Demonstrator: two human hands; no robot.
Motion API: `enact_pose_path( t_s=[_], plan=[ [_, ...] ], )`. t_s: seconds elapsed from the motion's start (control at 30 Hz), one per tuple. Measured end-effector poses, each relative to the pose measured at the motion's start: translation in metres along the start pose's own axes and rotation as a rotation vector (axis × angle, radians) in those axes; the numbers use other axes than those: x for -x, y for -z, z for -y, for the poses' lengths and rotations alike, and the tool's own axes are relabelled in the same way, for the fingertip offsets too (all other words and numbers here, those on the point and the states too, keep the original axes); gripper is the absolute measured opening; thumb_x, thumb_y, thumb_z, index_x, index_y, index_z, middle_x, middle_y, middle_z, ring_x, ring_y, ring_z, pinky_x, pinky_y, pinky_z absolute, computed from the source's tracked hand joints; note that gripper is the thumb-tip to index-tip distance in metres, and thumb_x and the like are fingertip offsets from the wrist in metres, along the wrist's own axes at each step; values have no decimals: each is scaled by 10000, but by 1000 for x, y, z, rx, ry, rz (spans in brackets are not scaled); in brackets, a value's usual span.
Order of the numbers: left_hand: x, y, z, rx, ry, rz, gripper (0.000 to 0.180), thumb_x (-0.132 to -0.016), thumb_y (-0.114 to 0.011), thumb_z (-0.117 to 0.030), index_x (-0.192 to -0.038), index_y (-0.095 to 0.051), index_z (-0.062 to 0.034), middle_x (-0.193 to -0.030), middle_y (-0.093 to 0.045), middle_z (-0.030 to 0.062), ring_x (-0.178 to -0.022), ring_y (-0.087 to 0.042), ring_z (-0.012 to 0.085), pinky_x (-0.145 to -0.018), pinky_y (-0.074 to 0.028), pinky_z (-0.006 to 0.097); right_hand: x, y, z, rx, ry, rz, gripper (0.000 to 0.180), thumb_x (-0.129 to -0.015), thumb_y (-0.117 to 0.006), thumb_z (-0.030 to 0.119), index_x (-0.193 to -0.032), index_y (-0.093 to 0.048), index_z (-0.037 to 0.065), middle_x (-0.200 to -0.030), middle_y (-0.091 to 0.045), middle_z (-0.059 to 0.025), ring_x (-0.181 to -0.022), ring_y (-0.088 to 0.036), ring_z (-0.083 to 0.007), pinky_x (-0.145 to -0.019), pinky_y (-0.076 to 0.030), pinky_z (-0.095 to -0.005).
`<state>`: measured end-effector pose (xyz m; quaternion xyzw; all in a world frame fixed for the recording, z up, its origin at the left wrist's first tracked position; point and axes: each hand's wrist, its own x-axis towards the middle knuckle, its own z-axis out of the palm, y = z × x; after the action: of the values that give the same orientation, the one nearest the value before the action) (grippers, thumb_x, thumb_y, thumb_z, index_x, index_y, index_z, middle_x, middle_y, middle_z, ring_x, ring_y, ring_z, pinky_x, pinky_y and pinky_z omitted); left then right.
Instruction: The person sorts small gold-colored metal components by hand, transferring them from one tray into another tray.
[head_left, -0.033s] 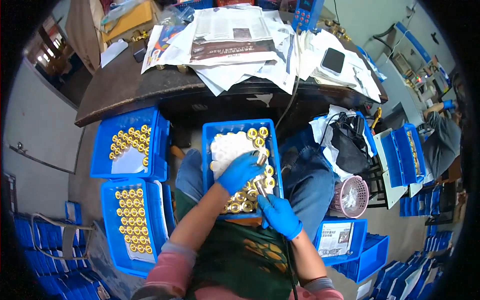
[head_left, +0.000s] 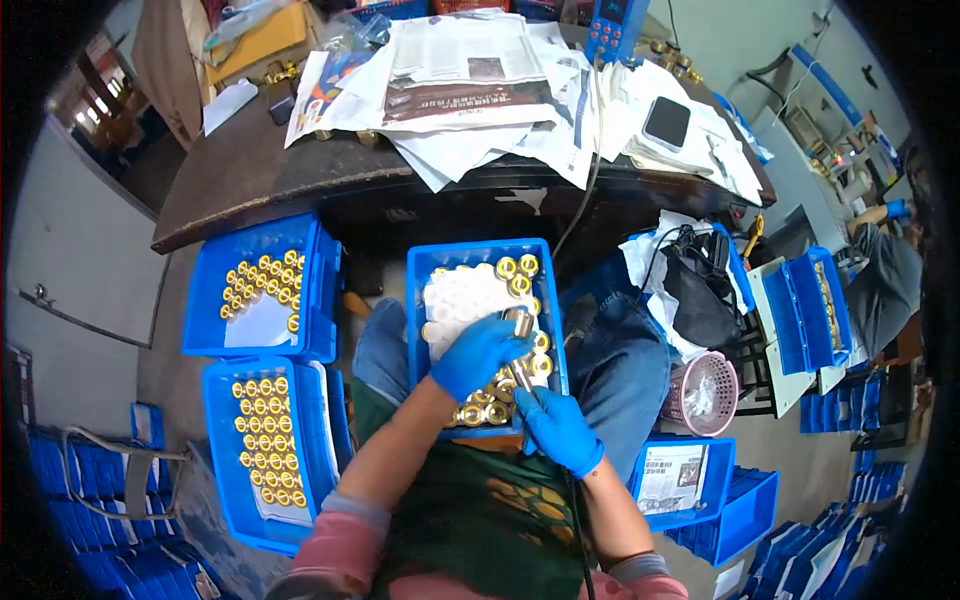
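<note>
A blue plastic bin [head_left: 412,300] sits between my knees, holding brass ring-shaped fittings [head_left: 493,412] and round white pieces [head_left: 465,298]. Above it, my left hand [head_left: 478,352] in a blue glove grips a brass fitting [head_left: 518,320] between its fingers. My right hand [head_left: 562,432], also gloved in blue, is closed round a slim corded hand tool [head_left: 520,376]. The tool's metal nose points up toward the fitting. Whether the two touch I cannot tell. A dark cable [head_left: 577,520] runs down from my right hand.
Two blue bins on the left, an upper one [head_left: 195,300] and a lower one [head_left: 220,450], hold rows of brass fittings. Ahead stands a dark desk [head_left: 225,185] with newspapers [head_left: 470,70] and a phone [head_left: 667,122]. On the right are a pink basket [head_left: 700,395] and another person [head_left: 885,285].
The brass fitting in my left hand has turned slightly, showing more of its rounded side. My right hand and the tool have stayed nearly in place.
</note>
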<state>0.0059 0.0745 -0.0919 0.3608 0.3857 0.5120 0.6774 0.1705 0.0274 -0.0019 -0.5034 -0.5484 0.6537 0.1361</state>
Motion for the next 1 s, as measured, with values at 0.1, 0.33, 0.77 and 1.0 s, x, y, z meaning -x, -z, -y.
enact_pose_path(
  t_s=[0.1, 0.33, 0.77, 1.0],
  plan=[
    [46, -34, -48, 237, 27, 68, 376, -844, -505, -112, -1175, -444, 55, -1188, -491, 163, -1049, -513, 231, -896, -420, 309, -3, -10, -3, -60, 72, -32, 350, -903, -451, 305, -811, -540, -21, -540, -542, -75, -409, -523, -130, -391, -406, -245],
    [76, -36, -47, 42, 66, -26, 408, -824, -510, -94, -1201, -431, 42, -1134, -514, 133, -1005, -511, 177, -855, -439, 280, 1, -35, -7, 664, 473, -371, 325, -875, -480, 308, -818, -560, -1, -562, -565, -162, -465, -570, -255, -447, -446, -350],
    [89, -60, -62, 501, -21, -34, 431, -835, -487, -53, -1244, -388, 39, -1159, -495, 146, -1038, -502, 199, -884, -421, 296, 14, -43, 5, 484, 557, -354, 224, -843, -520, 220, -898, -575, 10, -684, -580, -212, -608, -582, -351, -529, -461, -399],
    [99, -47, -60, 99, -116, -91, 619, -759, -548, 14, -1314, -274, 33, -1204, -455, 169, -1055, -486, 198, -890, -417, 302, 16, -42, 0, 552, 575, -351, 300, -858, -481, 300, -939, -555, 20, -602, -564, -207, -525, -565, -357, -468, -442, -436]
  ],
)
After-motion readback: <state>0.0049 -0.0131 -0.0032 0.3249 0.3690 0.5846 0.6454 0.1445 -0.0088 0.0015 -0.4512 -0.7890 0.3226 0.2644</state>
